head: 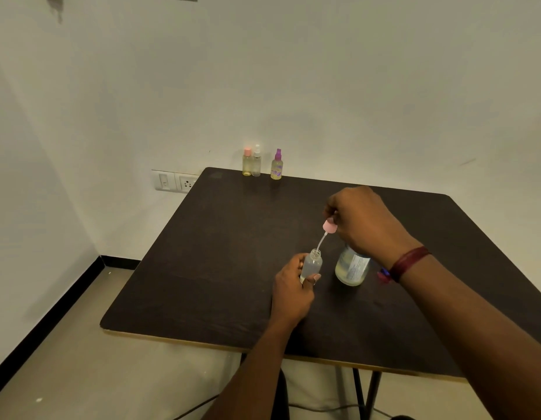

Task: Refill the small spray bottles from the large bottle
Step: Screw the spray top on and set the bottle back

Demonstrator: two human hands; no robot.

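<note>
Roughly mid-desk (202, 268): large bottle (352, 268) upright, top hidden behind the right wrist. Left hand (290, 286) grips the small bottle (312, 265) upright just beside it, neck open. Right hand (360, 219) pinches the pink spray head (329, 226), tube tip at that neck. Risks: a lowered wrist could topple the large bottle; the tube may drip.

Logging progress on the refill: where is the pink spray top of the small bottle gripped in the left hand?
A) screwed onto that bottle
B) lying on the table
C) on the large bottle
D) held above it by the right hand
D: the right hand pinches the pink spray top above the small bottle, whose neck is bare, the tube slanting down to it.
</note>
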